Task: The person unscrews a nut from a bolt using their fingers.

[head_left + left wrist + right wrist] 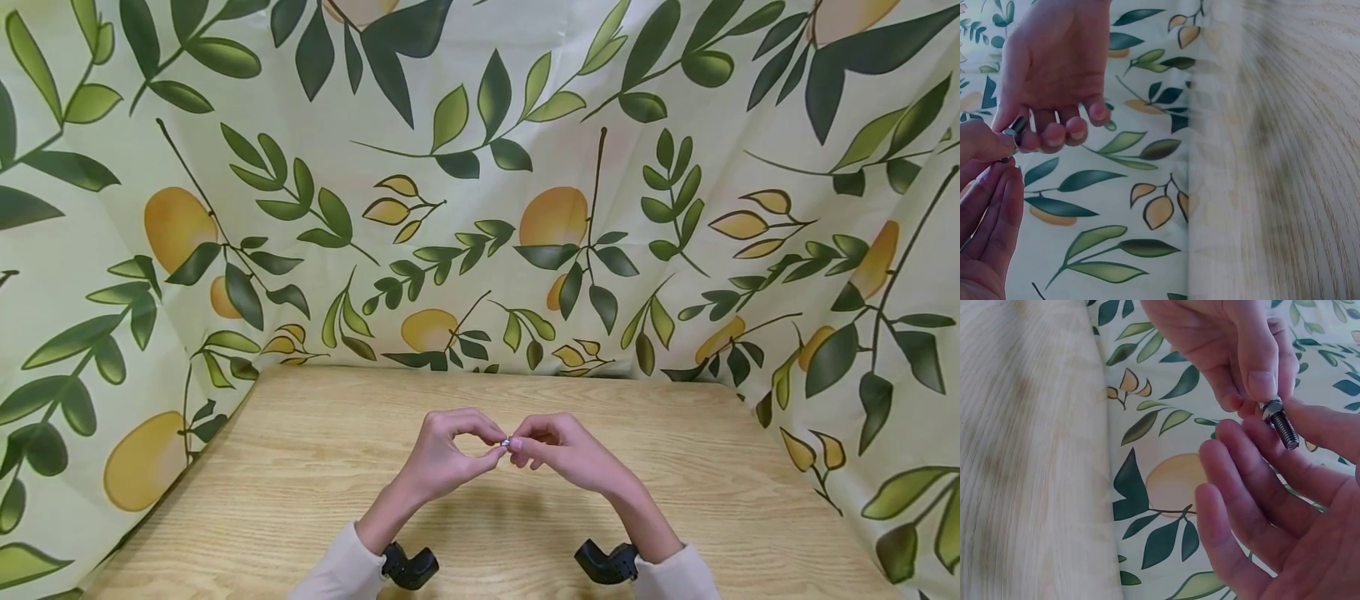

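Observation:
A small metal bolt (pixel 506 443) with a nut (pixel 1272 411) around it is held between the two hands, above the table. Thumb and fingertips of the left hand (pixel 441 457) pinch the bolt's head end, which they mostly cover. From the other side the right hand (pixel 570 454) holds the nut between thumb and index finger, its other fingers loosely bent. In the right wrist view the threaded shank (pixel 1287 434) sticks out past the nut, toward the right palm (pixel 1329 550). The left wrist view shows the bolt (pixel 1019 125) between the left thumb and the right fingers.
The wooden table (pixel 315 467) lies beneath both hands. Cloth printed with leaves and fruit (pixel 480 192) stands behind it and along both sides. Black wrist mounts (pixel 410 567) are worn at both sleeve cuffs.

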The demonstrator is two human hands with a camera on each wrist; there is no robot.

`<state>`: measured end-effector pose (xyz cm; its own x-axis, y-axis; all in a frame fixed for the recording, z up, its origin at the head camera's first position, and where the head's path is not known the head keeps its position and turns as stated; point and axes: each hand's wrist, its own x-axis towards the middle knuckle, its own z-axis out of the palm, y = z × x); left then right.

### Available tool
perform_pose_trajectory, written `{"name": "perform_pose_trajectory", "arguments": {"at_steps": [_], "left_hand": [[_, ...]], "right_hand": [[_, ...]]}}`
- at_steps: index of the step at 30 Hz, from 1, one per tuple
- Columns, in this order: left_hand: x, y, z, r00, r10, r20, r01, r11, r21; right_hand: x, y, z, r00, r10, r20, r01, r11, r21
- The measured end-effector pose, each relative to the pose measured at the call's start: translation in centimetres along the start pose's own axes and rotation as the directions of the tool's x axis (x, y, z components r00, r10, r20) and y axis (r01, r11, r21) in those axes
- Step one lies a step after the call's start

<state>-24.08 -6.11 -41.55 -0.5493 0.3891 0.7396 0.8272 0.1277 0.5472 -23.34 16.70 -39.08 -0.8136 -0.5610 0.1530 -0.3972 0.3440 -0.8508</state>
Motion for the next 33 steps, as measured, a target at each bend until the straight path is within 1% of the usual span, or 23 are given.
{"name": "perform_pose_trajectory", "arguments": {"at_steps": [5, 11, 18, 23, 29, 33], "left_hand": [[0.04, -0.02, -0.06, 1.0, -0.006, 0.001, 0.006, 1.0, -0.011], [-0.01, -0.06, 0.02, 1.0, 0.001, -0.005, -0.001, 1.0, -0.006], [0.01, -0.05, 0.02, 1.0, -0.001, -0.005, 0.001, 1.0, -0.015], [0.03, -0.07, 0.05, 1.0, 0.012, -0.006, -0.012, 1.0, -0.008], [0.02, -0.11, 0.07, 1.0, 0.011, -0.008, -0.011, 1.0, -0.011], [0.01, -0.1, 0.09, 1.0, 0.015, -0.005, -0.015, 1.0, -0.01]], "right_hand": [[0.02, 0.0, 0.05, 1.0, -0.006, -0.029, 0.006, 1.0, -0.001], [-0.01, -0.03, 0.03, 1.0, 0.001, 0.01, -0.001, 1.0, -0.011], [-0.02, -0.12, 0.06, 1.0, 0.005, -0.026, -0.006, 1.0, -0.01], [0.03, -0.08, 0.06, 1.0, 0.006, -0.005, -0.006, 1.0, -0.006], [-0.09, -0.12, 0.11, 1.0, 0.001, -0.023, -0.001, 1.0, 0.016], [-0.04, -0.09, 0.11, 1.0, 0.007, -0.012, -0.007, 1.0, 0.007]]}}
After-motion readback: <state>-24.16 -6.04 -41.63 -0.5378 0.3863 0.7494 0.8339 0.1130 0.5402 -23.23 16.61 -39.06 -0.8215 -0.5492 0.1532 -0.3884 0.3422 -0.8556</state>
